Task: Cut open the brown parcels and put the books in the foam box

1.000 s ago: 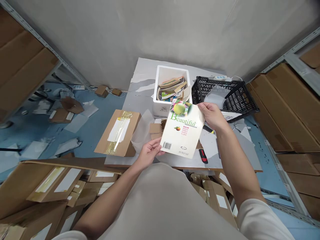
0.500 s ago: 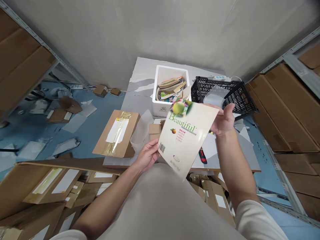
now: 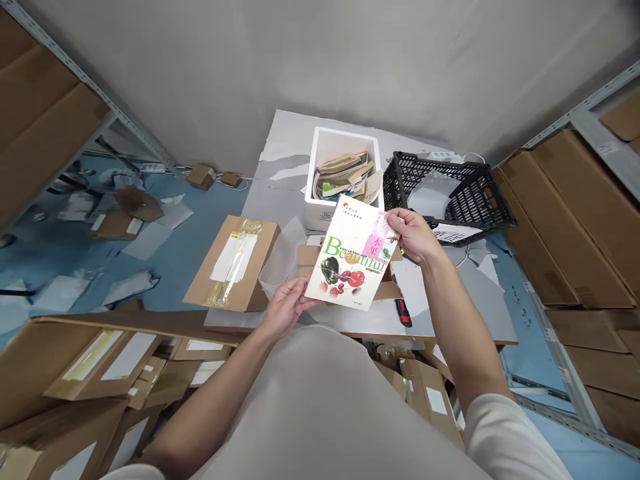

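A thin book (image 3: 345,257) with "Beautiful" in green letters and pictures of fruit and vegetables on its cover is held tilted above the table. My left hand (image 3: 287,303) pinches its lower left corner. At its upper right edge my right hand (image 3: 413,232) grips it, thumb on the cover. Beneath the book, partly hidden, lies an opened cardboard box (image 3: 306,256). Behind it stands a white foam box (image 3: 319,215) with several books and papers (image 3: 345,173) inside.
A taped carton (image 3: 235,263) and translucent wrapping (image 3: 280,260) sit left on the table (image 3: 285,133). At right are a black plastic crate (image 3: 450,190) and a red-and-black cutter (image 3: 403,313). Cartons (image 3: 120,360) fill the space below; shelves flank both sides.
The book has been turned over, from its back cover to its front cover. My right hand has moved from behind its right edge to a grip on the upper right edge.
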Available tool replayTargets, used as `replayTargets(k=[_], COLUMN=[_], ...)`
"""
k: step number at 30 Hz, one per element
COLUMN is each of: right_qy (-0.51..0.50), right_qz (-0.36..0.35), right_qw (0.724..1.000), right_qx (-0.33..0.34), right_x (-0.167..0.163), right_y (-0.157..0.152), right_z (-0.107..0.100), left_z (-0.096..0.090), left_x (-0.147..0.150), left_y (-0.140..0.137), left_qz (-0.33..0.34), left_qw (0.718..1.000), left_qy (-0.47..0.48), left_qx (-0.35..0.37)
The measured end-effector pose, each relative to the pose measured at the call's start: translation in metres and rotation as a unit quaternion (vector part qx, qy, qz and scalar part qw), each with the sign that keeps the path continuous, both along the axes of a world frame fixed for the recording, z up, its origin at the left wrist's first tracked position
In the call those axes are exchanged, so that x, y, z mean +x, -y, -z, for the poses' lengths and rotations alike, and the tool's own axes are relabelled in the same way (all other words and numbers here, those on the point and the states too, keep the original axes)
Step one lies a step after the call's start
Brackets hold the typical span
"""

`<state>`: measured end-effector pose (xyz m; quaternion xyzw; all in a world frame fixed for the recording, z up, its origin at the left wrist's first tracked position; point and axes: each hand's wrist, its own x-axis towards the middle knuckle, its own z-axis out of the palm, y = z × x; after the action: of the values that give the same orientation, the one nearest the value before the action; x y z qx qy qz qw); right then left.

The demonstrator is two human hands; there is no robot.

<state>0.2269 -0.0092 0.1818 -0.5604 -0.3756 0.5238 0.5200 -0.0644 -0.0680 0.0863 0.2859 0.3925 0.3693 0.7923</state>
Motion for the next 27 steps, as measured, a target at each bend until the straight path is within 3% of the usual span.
replayTargets(k=[10,14,18,23,27], right_qy=[0.012,-0.009,0.036,0.052,0.050], right_qz=[-0.016,-0.100,-0.172,-0.095,0.009], right_qw=[1.000,0.994,0.980,0.992,0.999], right_qx=[-0.015,-0.042,-0.090,-0.058,-0.005], right_x=[0.007,0.023,0.033,0.037,0.054], right_y=[-0.003,0.001,0.003,-0.012,-0.051], right_z=[0.009,0.012,0.012,0.015,0.026], left_z=[0.004,0.008,0.014,0.012,0.002], left_x=[0.012,0.012,0.012,0.022,0.026], left_y=[0.006,0.005,0.000,-0.021,-0.040], left_qz=[-0.018,-0.048,-0.053,-0.088,-0.116], left_qw=[1.000,0.998,0.995,0.992,0.990], left_qy=[-0.008,0.005,0.023,0.052,0.060], left_qx=[-0.003,-0.050,-0.082,-0.079,-0.058])
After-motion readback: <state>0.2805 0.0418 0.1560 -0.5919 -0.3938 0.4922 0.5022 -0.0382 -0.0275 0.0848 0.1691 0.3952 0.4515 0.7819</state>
